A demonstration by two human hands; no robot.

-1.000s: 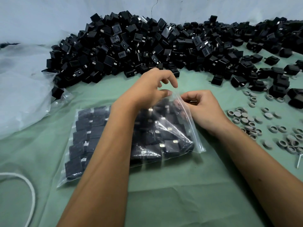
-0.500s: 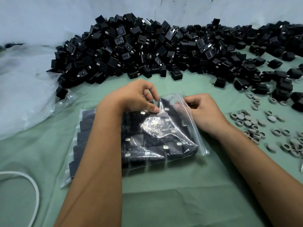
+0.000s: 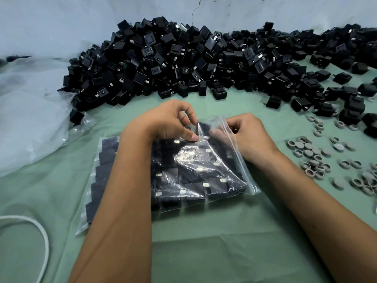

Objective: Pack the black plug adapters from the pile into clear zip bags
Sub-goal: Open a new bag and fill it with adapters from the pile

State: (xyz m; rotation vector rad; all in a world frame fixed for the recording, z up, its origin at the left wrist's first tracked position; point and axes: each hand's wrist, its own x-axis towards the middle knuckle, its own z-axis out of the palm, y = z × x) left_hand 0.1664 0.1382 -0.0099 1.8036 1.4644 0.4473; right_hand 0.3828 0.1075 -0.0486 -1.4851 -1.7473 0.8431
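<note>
One clear plastic zip bag [image 3: 206,170] looks full of black plug adapters under both wrists, its mouth pinched by the left hand [image 3: 169,121] and gripped by the right hand [image 3: 251,135], apparently unsealed, while a large pile of loose black adapters [image 3: 183,64] beyond the hands awaits bagging.

Both hands — left hand [image 3: 169,121], right hand [image 3: 247,135] — pinch the full zip bag's [image 3: 204,170] mouth.

One filled zip bag [image 3: 195,170], two hands, one adapter pile [image 3: 183,62].
</note>
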